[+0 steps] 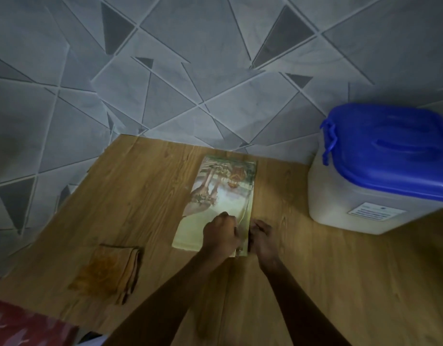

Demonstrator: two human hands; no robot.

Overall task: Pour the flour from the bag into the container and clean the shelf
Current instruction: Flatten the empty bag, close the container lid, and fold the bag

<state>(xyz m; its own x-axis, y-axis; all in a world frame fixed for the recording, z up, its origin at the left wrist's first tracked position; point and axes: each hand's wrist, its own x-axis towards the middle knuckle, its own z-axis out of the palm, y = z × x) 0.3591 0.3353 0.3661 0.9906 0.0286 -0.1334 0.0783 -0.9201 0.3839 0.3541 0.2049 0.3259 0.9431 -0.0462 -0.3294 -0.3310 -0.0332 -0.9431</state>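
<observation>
A flattened printed flour bag point(216, 203) is laid on the wooden shelf point(315, 283). Its near end is pressed by the curled left hand point(221, 236); its right edge is pinched by the right hand point(261, 237). A blue-lidded container point(380, 171) is seen well right.

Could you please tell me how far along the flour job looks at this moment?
Nothing looks finished. The container has its blue lid on, so pouring has not begun. In hand: the left hand and right hand are working at the near end of the flour bag, which lies flat on the wooden shelf. Left: opening, pouring, and wiping; the folded cloth lies untouched.
</observation>
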